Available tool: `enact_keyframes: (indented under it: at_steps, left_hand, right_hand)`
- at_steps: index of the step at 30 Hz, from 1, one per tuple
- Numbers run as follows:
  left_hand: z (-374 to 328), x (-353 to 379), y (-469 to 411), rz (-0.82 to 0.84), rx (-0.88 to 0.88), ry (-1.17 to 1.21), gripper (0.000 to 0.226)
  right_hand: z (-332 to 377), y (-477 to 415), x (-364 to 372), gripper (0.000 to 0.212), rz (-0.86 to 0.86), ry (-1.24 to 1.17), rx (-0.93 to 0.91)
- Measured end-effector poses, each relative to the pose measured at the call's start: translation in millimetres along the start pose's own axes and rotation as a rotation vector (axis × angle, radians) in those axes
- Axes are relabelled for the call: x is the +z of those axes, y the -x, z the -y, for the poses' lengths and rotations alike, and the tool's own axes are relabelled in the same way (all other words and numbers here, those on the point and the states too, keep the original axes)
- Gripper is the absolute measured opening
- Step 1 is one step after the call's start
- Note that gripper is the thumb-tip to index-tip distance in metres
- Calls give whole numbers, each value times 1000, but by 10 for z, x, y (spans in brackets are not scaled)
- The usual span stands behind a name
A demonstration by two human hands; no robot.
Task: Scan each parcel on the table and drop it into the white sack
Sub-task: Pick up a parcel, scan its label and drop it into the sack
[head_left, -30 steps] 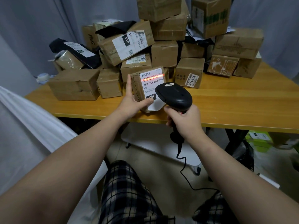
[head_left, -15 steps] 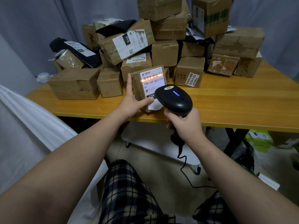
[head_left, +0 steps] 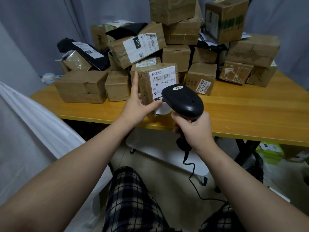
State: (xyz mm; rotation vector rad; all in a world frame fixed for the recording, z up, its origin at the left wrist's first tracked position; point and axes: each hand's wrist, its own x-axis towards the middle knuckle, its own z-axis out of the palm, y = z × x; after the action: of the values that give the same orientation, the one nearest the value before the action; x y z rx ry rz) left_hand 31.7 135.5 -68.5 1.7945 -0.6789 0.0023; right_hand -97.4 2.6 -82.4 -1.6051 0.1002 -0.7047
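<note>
Parcel: a small taped cardboard parcel [head_left: 145, 84] stands upright at the front edge of the table [head_left: 250, 114], label towards the person.
Left hand: the left hand [head_left: 138, 106] holds the parcel, thumb across the label's lower part, forefinger straight up the side face.
Right hand: the right hand [head_left: 194, 129] is wrapped round the handle of the corded scanner [head_left: 184, 102], whose head is close before the label.
Handling: it looks stiff and light enough for one hand. The tape may be slick and the label's bottom edge hangs loose, so the side faces seem the surer hold.
Sack: the white sack [head_left: 33, 124] waits at the person's left, below table level.
</note>
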Motion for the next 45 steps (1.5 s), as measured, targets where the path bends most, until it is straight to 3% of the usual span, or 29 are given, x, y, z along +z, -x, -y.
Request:
enact_keyframes:
  at_steps: [8, 14, 17, 20, 23, 28, 32, 36, 42, 45]
  left_hand:
    - [172, -776, 525, -161, -85, 43, 115]
    - [915, -1808, 1446, -606, -297, 43, 106]
    - [1340, -2208, 1904, -843, -451, -36, 99]
    - [1886, -2474, 2137, -946, -601, 27, 96]
    - [2354, -2542, 2124, -915, -745, 71, 99]
    - [2966, -2406, 1910, -830, -949, -50, 89]
    - [3388, -2419, 1887, -704, -1157, -216, 100]
    - [3530, -2415, 1860, -610, -1261, -440, 83]
    - [3179, -2425, 1736, -594, -1168, -573, 63]
    - [2761, -2417, 1623, -584, -1004, -569, 61]
  right_hand:
    - [68, 115, 649, 9, 242, -21, 25]
    - [-320, 291, 1558, 17, 489, 151, 178]
    - [-530, 405, 2021, 22, 642, 296, 166]
    - [-739, 487, 2427, 20, 760, 404, 185]
    - [-940, 481, 2784, 21, 882, 526, 186]
    - [-1302, 390, 3140, 31, 1003, 681, 188]
    - [-1505, 298, 3114, 15, 1011, 810, 216]
    - [-1610, 271, 3081, 15, 980, 826, 256]
    - [-1517, 254, 3038, 14, 935, 801, 225]
    - [-1367, 176, 2862, 18, 810, 725, 242]
